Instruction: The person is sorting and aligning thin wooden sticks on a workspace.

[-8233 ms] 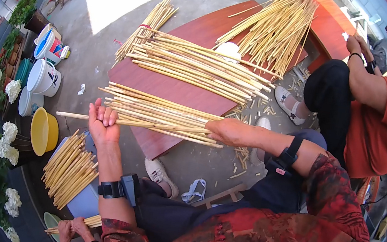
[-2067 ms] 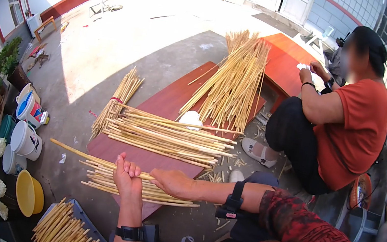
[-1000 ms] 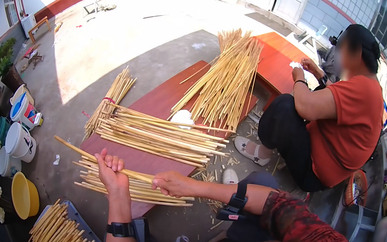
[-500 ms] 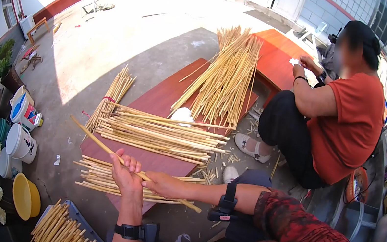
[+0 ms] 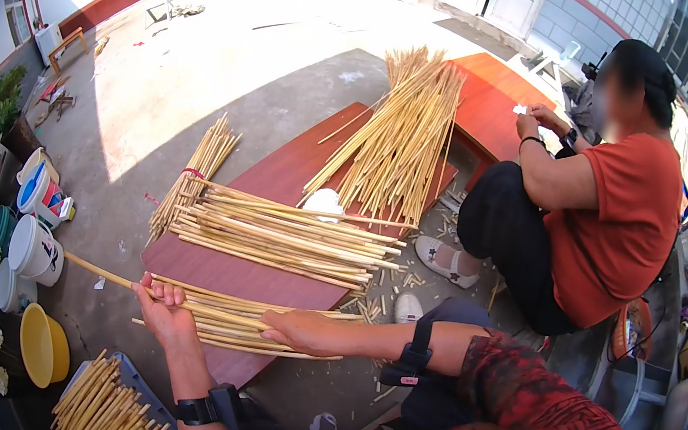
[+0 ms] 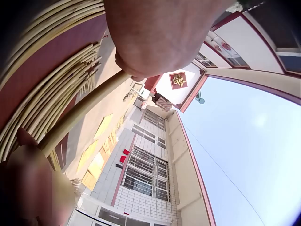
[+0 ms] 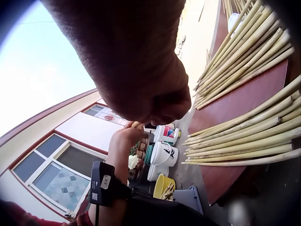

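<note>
My left hand (image 5: 167, 313) grips a long, pale yellow plant stalk (image 5: 99, 270) with fingers curled over it; one end juts out to the left. Further right, my right hand (image 5: 293, 328) holds the same stalk, knuckles up, and covers its other end. Between the two hands the stalk (image 6: 84, 106) runs straight in the left wrist view. Right below and behind them, a loose row of similar stalks (image 5: 229, 341) lies across the near end of a reddish-brown board (image 5: 243, 368). In the right wrist view this row (image 7: 244, 141) lies beside my right hand.
A second row of stalks (image 5: 288, 238), a tied bundle (image 5: 210, 152) and a large heap (image 5: 398, 143) lie further back. At left stand white buckets (image 5: 35, 253) and a yellow basin (image 5: 44, 349). Cut stalks (image 5: 106, 406) fill a tray at lower left. Another person (image 5: 607, 217) sits at right.
Half a second ago my hands were close together on a steeply tilted stalk. Now the left hand has moved left and down, the hands are apart, and the stalk lies flatter, reaching further left.
</note>
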A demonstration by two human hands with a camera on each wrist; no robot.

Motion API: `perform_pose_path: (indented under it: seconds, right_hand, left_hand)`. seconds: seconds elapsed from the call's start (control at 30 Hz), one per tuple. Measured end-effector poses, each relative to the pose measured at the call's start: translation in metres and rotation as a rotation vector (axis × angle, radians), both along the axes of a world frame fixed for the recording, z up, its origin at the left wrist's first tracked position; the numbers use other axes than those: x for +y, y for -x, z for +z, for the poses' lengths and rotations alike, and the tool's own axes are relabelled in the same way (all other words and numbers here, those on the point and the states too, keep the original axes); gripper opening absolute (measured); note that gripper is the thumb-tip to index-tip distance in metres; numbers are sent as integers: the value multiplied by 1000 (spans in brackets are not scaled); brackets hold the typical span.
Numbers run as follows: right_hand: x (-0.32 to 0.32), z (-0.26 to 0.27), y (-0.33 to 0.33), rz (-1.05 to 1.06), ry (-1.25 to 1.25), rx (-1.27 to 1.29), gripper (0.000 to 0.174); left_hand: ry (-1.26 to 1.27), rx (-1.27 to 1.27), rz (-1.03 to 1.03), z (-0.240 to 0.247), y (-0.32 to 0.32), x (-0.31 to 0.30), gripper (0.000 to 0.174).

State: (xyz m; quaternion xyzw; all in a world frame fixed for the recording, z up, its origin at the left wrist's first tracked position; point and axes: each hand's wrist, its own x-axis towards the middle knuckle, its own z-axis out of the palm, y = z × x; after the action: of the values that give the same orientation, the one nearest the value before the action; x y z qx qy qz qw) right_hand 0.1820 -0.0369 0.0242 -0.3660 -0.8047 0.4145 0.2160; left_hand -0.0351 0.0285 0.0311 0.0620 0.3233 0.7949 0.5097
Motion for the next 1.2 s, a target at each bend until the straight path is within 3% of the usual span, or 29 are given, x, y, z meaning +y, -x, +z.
perform_pose_path:
  seconds: [0.2, 0.4, 0.47, 0.57, 0.6, 0.67, 0.7, 0.77, 0.87, 0.93, 0.97, 1.03, 1.2]
  right_hand:
    - [-5, -1, -11, 39, 40, -75, 30]
    - [-7, 10, -19, 129, 57, 154, 32]
    - [-8, 39, -26, 140, 656, -33, 34]
    - [-11, 45, -32, 102, 692, -46, 29]
    - [-12, 38, -32, 101, 693, -44, 29]
    - [-14, 15, -28, 11, 112, 58, 24]
    - [-15, 8, -25, 11, 112, 58, 24]
    - [-15, 2, -18, -69, -132, -40, 22]
    - [-12, 11, -14, -67, -55, -206, 23]
    - [-7, 23, -6, -89, 11, -233, 23]
    - [-5, 26, -4, -113, 78, -256, 24]
    - [-1, 22, -4, -111, 116, -189, 25]
    - [7, 13, 0, -100, 170, -93, 28]
  left_hand:
    - [25, 0, 1, 6, -10, -3, 28]
    - [-6, -67, 17, 8, 5, 1, 33]
    - [-26, -84, 10, 7, 15, 0, 35]
    - [-118, -146, -1, 8, 23, -1, 37]
    - [-83, -104, 32, 11, 19, -3, 37]
    - [-50, -63, 63, 13, 8, -5, 36]
    - [-24, -48, 68, 10, 1, -5, 36]
    - [-1, -32, 72, 6, -5, -4, 36]
    - [-20, -60, 54, 2, -14, -3, 35]
    - [-4, -45, -125, 5, -39, -8, 33]
    - [-6, -48, -122, 5, -53, -12, 33]
    - [14, -9, -250, 3, -75, -19, 33]
    - [65, -45, -341, -3, -93, -29, 36]
